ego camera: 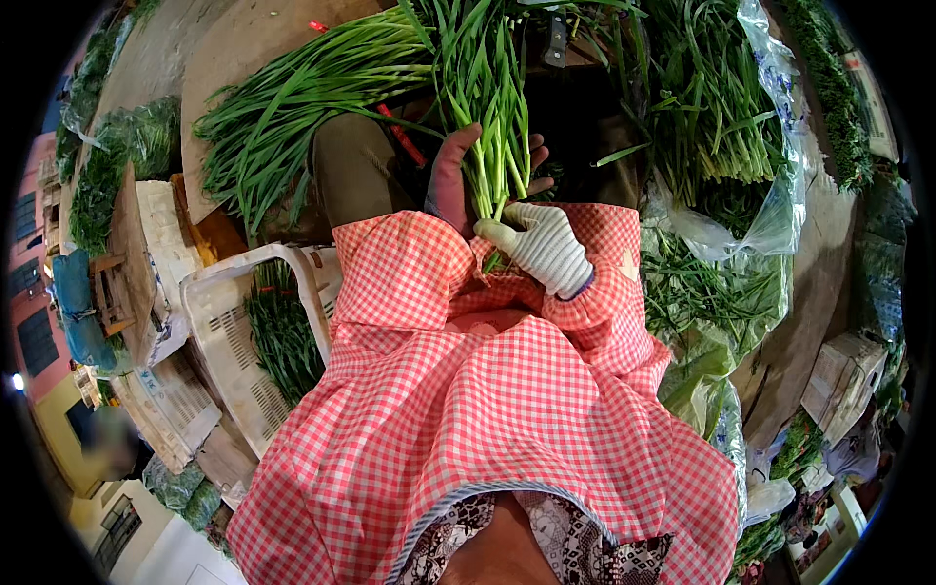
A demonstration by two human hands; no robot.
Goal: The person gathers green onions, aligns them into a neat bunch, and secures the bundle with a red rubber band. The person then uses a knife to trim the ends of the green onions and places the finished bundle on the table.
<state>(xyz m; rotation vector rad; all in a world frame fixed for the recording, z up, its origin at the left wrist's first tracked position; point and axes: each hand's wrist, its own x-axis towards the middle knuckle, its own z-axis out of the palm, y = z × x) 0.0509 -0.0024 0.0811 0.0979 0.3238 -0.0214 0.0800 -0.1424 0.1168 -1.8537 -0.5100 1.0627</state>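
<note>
A small bunch of green garlic chives (497,110) lies across my left hand (455,179), its leaves pointing away from me. The thumb stands on one side of the stalks and the fingertips show on the other, loosely around them. My right hand (545,238), in a white knitted glove, pinches the pale stalk ends near my lap. A larger heap of the same greens (314,95) spreads at the upper left. More cut bunches (720,110) lie on clear plastic at the upper right. A knife with a dark handle (556,40) lies beyond my hands.
A white plastic crate (194,307) holding tied greens (281,333) stands at my left. Loose leaves (702,281) lie on a plastic sheet (782,234) at my right. A white foam box (844,380) sits farther right. A red strap-like thing (402,135) lies near my left knee.
</note>
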